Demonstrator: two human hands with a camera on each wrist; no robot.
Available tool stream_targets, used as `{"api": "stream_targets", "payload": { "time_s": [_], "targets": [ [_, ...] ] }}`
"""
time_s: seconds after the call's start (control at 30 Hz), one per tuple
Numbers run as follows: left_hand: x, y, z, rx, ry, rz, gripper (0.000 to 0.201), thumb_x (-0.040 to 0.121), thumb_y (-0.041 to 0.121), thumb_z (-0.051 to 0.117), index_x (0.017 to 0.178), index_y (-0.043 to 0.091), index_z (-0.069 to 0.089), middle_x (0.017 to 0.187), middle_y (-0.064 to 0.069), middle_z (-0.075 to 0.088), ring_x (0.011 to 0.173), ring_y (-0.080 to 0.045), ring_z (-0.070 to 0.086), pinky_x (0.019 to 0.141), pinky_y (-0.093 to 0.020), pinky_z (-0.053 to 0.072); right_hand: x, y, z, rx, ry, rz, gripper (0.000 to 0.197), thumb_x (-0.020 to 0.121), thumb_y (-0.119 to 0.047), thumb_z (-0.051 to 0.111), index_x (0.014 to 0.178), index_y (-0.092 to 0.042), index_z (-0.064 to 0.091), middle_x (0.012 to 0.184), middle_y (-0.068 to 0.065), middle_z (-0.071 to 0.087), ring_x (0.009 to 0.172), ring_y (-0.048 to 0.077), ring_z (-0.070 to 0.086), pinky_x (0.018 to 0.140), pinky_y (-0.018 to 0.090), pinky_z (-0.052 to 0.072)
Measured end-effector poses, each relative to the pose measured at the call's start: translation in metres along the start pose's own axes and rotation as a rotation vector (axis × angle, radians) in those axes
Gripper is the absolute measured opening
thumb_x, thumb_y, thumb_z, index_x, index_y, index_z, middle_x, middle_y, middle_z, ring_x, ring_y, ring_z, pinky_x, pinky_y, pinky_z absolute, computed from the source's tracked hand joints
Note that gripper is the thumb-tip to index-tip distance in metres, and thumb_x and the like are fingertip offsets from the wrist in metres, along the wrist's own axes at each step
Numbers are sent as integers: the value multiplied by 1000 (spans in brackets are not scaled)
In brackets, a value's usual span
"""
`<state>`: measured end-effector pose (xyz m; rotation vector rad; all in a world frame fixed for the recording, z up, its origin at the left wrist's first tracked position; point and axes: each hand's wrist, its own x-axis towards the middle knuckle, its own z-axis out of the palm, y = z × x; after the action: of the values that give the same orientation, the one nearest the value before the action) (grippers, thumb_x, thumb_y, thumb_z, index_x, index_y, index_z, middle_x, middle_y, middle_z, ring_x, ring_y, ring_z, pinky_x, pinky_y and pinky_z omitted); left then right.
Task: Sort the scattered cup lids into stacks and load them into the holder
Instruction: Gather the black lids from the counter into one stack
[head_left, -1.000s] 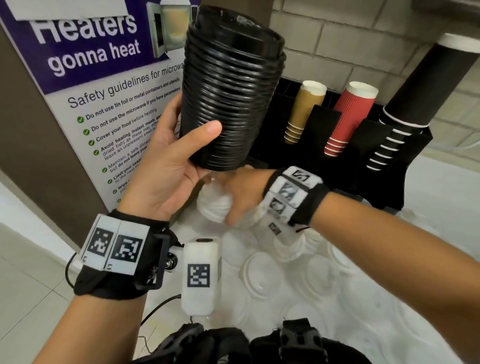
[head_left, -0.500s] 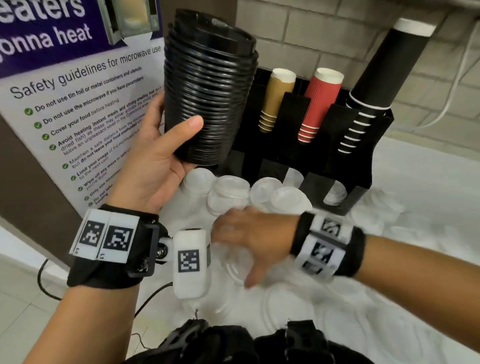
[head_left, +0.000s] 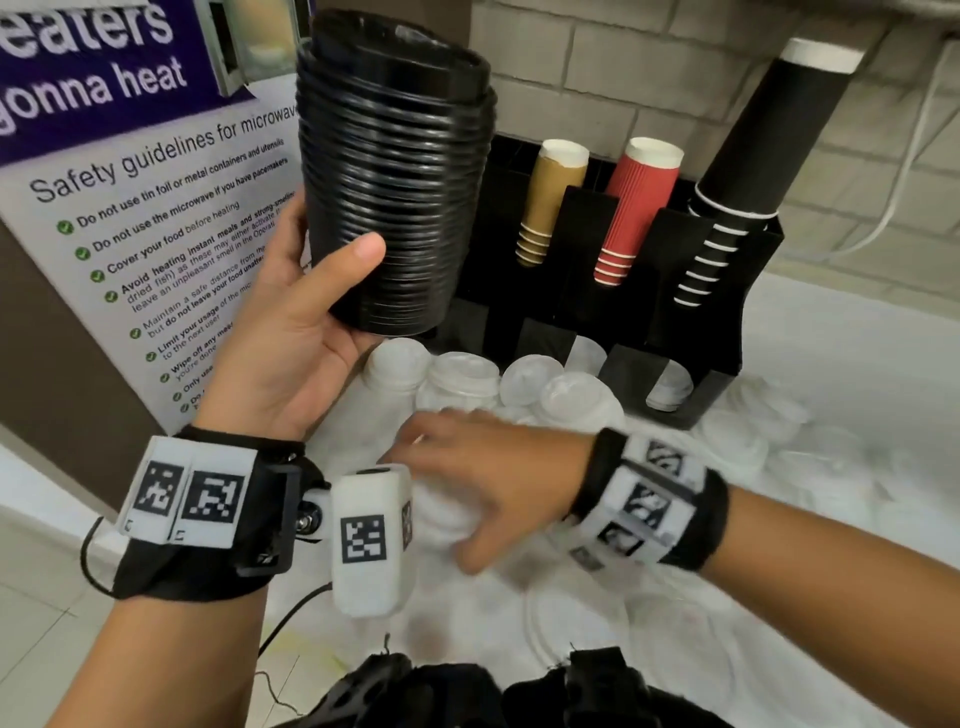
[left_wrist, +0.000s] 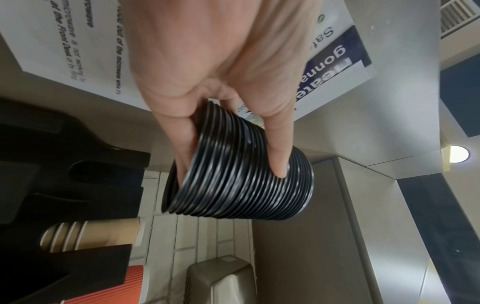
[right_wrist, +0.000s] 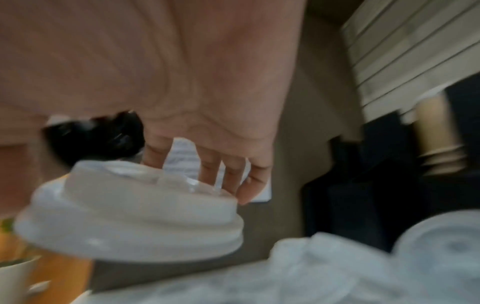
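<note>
My left hand grips a tall stack of black lids, held up off the counter. The thumb presses across the near side of the stack low down and the fingers wrap round its far side; from the left wrist the fingers lie along the ribbed rims of that stack.

Below and right of that grip, my right hand is palm down over the scattered white lids. From the right wrist a white lid sits directly under the fingers, which reach down to its raised top. The picture is blurred, so I cannot tell whether they have closed round it or only touch it.

Beyond the right hand, several short stacks of white lids stand in a row just in front of the black holder. In the holder, behind the black stack, lean a brown cup stack, a red cup stack and a black cup stack.
</note>
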<state>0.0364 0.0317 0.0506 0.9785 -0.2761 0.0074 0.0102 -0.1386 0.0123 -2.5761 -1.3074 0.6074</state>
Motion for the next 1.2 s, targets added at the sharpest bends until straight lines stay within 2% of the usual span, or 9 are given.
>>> {"api": "stream_targets", "payload": {
  "time_s": [0.13,0.3,0.43,0.5,0.63,0.8,0.97,1.1,1.2],
  "targets": [
    [0,-2,1,20,13,11,62,85,12,55,143,18,35,132,-2,56,121,-22,60,83,-39,57,-44,49,-25,-34,51,293,81,65,-40,74,134,-40,31,126,-1,42,113,25,47,96,43,41],
    [0,-25,10,-37,23,-34,62,84,10,57,142,17,38,129,-3,60,115,-20,63,80,-36,57,-57,80,-34,-205,218,477,90,76,-34,73,148,-32,20,145,-2,29,131,18,30,104,40,30],
    [0,-41,18,-33,4,-67,69,83,12,60,146,18,34,134,-5,59,121,-23,59,86,-41,57,-50,65,-41,609,536,241,105,74,-16,78,149,-35,8,135,3,44,120,12,51,100,33,47],
    [-1,-48,21,5,-23,-70,70,84,13,61,147,19,32,137,-6,58,125,-25,57,91,-44,55,-41,54,-36,1058,649,95,101,72,-4,74,146,-35,14,124,9,53,110,20,62,94,39,52],
    [-1,-57,21,107,-18,-24,82,76,25,73,146,19,33,135,-4,59,126,-22,56,98,-41,51,-23,40,-23,1546,807,-51,78,77,3,59,146,-14,28,123,22,55,113,32,58,100,52,46],
    [1,-56,11,463,30,97,88,61,42,83,138,34,40,142,0,50,129,-14,51,108,-45,43,-13,38,-16,1743,835,-97,65,80,1,51,142,-3,34,130,23,52,117,35,53,101,50,45],
    [6,-35,2,823,-75,321,116,61,43,87,149,39,10,149,4,30,137,-9,38,108,-38,44,-8,38,-8,1800,817,-90,66,77,2,51,141,-4,35,126,21,54,114,35,55,100,52,45],
    [2,-13,6,1136,-162,455,120,64,44,84,149,46,-1,146,27,19,130,13,30,100,-31,47,-2,36,-4,1818,789,-101,65,77,1,52,140,-3,36,123,19,57,110,31,59,97,49,48],
    [-4,1,9,1368,-191,432,109,64,49,80,148,49,11,145,8,27,125,-7,43,94,-45,51,4,34,-1,1835,769,-111,65,76,2,52,139,-4,37,119,17,59,107,30,59,94,48,50]
  ]
}}
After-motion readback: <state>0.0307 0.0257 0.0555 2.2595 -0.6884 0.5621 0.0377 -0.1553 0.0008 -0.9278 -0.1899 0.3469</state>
